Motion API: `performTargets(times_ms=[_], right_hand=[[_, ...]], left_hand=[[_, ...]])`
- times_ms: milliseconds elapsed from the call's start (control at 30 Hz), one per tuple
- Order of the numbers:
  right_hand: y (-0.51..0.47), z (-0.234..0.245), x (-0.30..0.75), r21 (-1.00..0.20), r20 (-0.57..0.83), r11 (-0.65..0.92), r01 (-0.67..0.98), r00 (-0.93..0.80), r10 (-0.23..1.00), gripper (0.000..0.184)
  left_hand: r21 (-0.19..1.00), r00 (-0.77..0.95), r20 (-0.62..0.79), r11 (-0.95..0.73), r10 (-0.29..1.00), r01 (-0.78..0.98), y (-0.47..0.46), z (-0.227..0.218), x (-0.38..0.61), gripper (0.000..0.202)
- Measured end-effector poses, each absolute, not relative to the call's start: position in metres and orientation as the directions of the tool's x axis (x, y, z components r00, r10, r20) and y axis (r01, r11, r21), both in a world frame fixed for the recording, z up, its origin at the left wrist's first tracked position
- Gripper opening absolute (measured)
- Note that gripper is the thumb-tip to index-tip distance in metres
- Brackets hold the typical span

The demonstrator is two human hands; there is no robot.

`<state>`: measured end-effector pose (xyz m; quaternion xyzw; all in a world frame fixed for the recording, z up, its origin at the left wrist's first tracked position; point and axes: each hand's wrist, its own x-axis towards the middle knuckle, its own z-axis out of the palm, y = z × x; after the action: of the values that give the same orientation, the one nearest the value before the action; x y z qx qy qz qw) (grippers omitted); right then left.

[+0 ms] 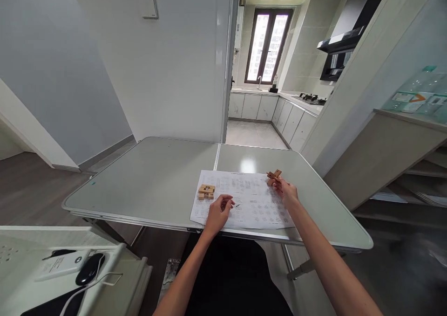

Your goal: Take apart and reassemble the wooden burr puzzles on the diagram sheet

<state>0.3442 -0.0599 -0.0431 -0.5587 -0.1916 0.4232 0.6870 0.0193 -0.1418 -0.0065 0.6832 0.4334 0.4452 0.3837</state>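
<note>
A printed paper sheet (pixel 240 216) with rows of small diagrams lies near the front edge of the table. My left hand (pixel 218 213) hovers over or rests on its lower left part, fingers loosely curled, with a gap between thumb and fingertips and nothing visible in it. Close by, toward the sheet's left edge, sit notched wooden puzzle pieces (pixel 207 189). At the sheet's upper right corner, my right hand (pixel 288 193) is closed on a wooden puzzle piece (pixel 274 175), part of a small crossed cluster. The fingers partly hide where the pieces meet.
The pale table (pixel 157 181) has a seam (pixel 217 157) across it. At lower left, a white cart (pixel 115 260) carries a black mouse (pixel 90 269), a white box and a cable. Plastic bottles (pixel 415 92) stand on a ledge at right. A kitchen lies beyond the doorway.
</note>
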Motion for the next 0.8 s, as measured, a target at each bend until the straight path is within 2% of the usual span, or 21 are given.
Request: performTargets(times_ms=[133, 267, 333, 400, 533, 633, 800], right_hand=[[-0.072, -0.034, 0.338, -0.947, -0.229, -0.038, -0.319, 0.585, 0.778, 0.030], [-0.112, -0.036, 0.313, -0.978, -0.127, -0.004, -0.211, 0.574, 0.809, 0.052], [-0.137, -0.038, 0.292, -0.990, -0.058, 0.019, -0.142, 0.515, 0.855, 0.058], [-0.157, -0.038, 0.269, -0.996, 0.010, 0.044, -0.074, 0.404, 0.915, 0.058], [-0.177, -0.034, 0.232, -0.995, 0.103, 0.100, 0.026, 0.178, 0.979, 0.054], [-0.178, -0.033, 0.218, -0.988, 0.136, 0.131, 0.080, 0.066, 0.988, 0.052], [-0.178, -0.035, 0.215, -0.976, 0.154, 0.151, 0.159, 0.011, 0.988, 0.049]], left_hand=[[0.881, 0.231, 0.310, -0.370, 0.922, 0.293, -0.145, -0.005, 0.020, 0.024], [0.816, 0.192, 0.371, -0.418, 0.909, 0.401, -0.145, 0.001, -0.001, 0.024], [0.766, 0.170, 0.410, -0.440, 0.896, 0.469, -0.137, 0.007, -0.024, 0.024], [0.713, 0.197, 0.424, -0.460, 0.884, 0.530, -0.124, 0.013, -0.051, 0.028], [0.627, 0.308, 0.378, -0.486, 0.873, 0.609, -0.088, 0.019, -0.090, 0.061], [0.593, 0.401, 0.320, -0.512, 0.858, 0.622, -0.065, 0.020, -0.100, 0.075], [0.568, 0.463, 0.276, -0.531, 0.842, 0.628, -0.056, 0.021, -0.101, 0.070]])
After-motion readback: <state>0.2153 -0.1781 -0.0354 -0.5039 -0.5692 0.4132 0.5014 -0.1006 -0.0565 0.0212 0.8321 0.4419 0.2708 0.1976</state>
